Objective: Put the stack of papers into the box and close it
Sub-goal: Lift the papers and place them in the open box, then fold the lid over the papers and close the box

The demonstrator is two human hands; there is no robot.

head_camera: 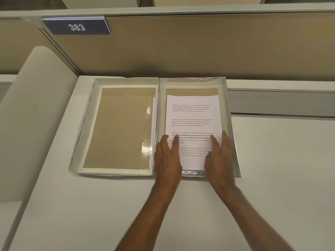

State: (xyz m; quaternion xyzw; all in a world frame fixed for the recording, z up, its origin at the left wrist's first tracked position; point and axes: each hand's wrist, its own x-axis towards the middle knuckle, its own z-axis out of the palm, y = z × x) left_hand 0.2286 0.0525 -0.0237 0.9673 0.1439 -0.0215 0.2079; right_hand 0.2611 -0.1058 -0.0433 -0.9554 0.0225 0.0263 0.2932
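Settling papers: stack of papers point(193, 122) lying flat inside right half of box point(228, 113), long axis running away from body.
Lid: open tray point(118, 127) just left, hinged side touching, nearer left hand.
Left hand point(167, 156): fingers spread, flat on sheet's near left corner.
Right hand point(220, 156): fingers spread, pressing near right edge.
Surface point(272, 178): white, carrying box.
Remaining: likely closing only.
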